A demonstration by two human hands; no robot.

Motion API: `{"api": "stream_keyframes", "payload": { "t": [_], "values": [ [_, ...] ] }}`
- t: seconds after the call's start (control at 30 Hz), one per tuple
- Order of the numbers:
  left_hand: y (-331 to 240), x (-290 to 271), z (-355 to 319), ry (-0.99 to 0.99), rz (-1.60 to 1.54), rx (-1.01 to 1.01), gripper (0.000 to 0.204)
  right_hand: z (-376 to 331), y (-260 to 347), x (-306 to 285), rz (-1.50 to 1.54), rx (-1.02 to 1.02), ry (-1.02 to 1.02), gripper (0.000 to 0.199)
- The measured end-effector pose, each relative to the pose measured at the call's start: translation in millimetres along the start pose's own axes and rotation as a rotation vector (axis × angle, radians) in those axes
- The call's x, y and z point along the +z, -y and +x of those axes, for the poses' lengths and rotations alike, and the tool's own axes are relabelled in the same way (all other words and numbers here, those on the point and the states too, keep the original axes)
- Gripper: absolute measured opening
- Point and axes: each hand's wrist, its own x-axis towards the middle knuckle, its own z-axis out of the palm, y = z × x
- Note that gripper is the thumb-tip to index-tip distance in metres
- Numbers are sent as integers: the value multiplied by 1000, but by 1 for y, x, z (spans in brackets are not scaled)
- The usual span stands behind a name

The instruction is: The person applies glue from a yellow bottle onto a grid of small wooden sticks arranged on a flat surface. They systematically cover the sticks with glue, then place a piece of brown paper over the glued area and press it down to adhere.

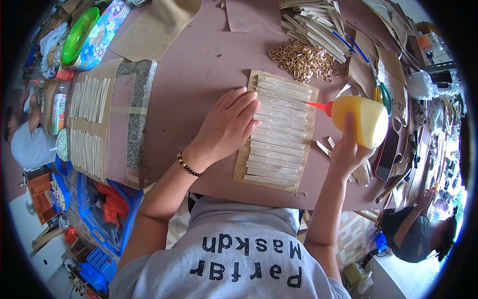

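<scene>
On the brown table (pixel 199 65), the left hand (pixel 230 124) lies open and flat, fingertips pressing the left edge of a tan card (pixel 277 130) that carries a row of pale strips (pixel 279 144); these look thin, light and limp, likely to shift unless pinned down. To the right, the right hand (pixel 348 149) is wrapped around a yellow squeeze bottle (pixel 361 119), its red nozzle (pixel 318 105) aimed at the upper strips. The bottle seems soft-walled, best held round its belly. Further off lie gold rings (pixel 303 60), and clutter crowds the workshop all around.
</scene>
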Motion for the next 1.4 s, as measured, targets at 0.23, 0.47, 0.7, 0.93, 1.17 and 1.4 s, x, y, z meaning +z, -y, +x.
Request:
{"api": "stream_keyframes", "payload": {
  "t": [0.23, 0.47, 0.7, 0.93, 1.17, 1.4],
  "values": [
    [2, 1, -3, -4, 16, 1, 35, -7, 2, 14, -49, 56, 39, 45],
    [3, 2, -3, -16, 7, 0, 35, -17, -2, 41, 52, 10, 122, 51],
    [4, 2, -4, -15, 3, -4, 35, -23, -1, 56, 13, 17, 186, 54],
    [5, 1, -4, -23, -3, -5, 33, -18, 6, 50, 53, 23, 133, 53],
    [5, 1, -3, -16, 11, -8, 33, -29, 3, 71, 81, 25, 208, 50],
    [5, 2, -4, -23, -2, -7, 34, -20, -3, 48, 34, 25, 130, 54]
  ]
}}
